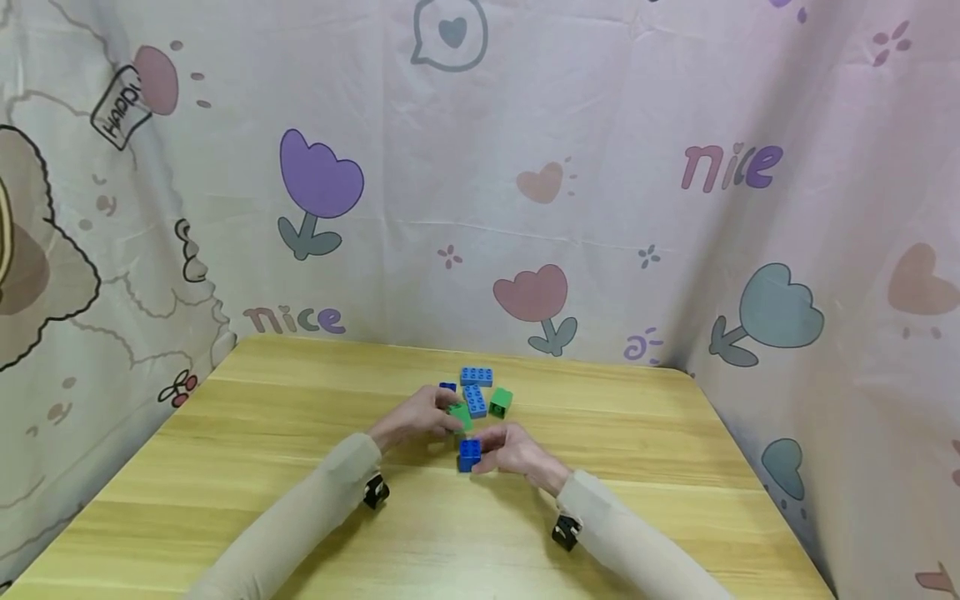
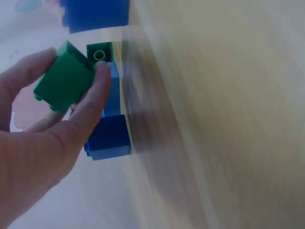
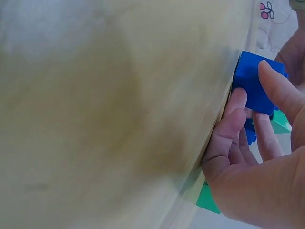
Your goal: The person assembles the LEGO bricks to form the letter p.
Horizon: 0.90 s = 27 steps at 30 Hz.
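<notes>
My left hand [image 1: 420,414] pinches a green toy building brick [image 2: 69,78] between thumb and fingers, tilted and raised above the table in the left wrist view. Close by on the right, my right hand [image 1: 517,452] grips a dark blue brick [image 3: 255,78] with studs on top, its thumb on one face and fingers at the other side. The blue brick [image 1: 469,456] is nearer the front than the green one.
Behind the hands lie two lighter blue bricks [image 1: 476,377], one crosswise and one lengthwise. A second green brick [image 1: 501,402] sits to their right. Another dark blue brick [image 2: 109,137] is partly hidden by my left hand. A printed curtain [image 1: 600,217] hangs behind the wooden table [image 1: 300,400].
</notes>
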Available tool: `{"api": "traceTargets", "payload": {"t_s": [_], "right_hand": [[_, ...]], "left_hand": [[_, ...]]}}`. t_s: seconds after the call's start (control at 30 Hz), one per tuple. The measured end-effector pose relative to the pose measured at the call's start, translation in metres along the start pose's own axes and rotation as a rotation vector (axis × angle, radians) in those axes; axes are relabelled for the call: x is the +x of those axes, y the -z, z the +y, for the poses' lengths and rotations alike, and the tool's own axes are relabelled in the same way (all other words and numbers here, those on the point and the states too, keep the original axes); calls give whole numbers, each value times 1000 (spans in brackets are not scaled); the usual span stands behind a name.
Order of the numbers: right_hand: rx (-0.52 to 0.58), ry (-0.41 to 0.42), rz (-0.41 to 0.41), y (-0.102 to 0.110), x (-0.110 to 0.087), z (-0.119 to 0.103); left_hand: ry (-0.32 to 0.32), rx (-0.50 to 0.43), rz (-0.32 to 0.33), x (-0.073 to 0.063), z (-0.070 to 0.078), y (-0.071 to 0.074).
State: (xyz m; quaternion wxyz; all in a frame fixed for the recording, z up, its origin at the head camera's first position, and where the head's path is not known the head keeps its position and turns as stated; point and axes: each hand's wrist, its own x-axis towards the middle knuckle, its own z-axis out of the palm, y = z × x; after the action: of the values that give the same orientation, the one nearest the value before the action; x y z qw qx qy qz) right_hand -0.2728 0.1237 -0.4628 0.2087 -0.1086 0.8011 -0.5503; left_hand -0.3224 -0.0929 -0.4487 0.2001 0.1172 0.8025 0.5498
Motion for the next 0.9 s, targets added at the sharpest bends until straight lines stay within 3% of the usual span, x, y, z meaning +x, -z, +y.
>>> {"api": "traceTargets", "payload": {"t_s": [0.3,0.9], "right_hand": [[-1,3,18,-4,-1,2],[-59,-2,75,-5,-1,1]], "left_hand": [[-98,35,-1,-9,-1,-4],[-198,13,-129,-10,-2,-10]]}}
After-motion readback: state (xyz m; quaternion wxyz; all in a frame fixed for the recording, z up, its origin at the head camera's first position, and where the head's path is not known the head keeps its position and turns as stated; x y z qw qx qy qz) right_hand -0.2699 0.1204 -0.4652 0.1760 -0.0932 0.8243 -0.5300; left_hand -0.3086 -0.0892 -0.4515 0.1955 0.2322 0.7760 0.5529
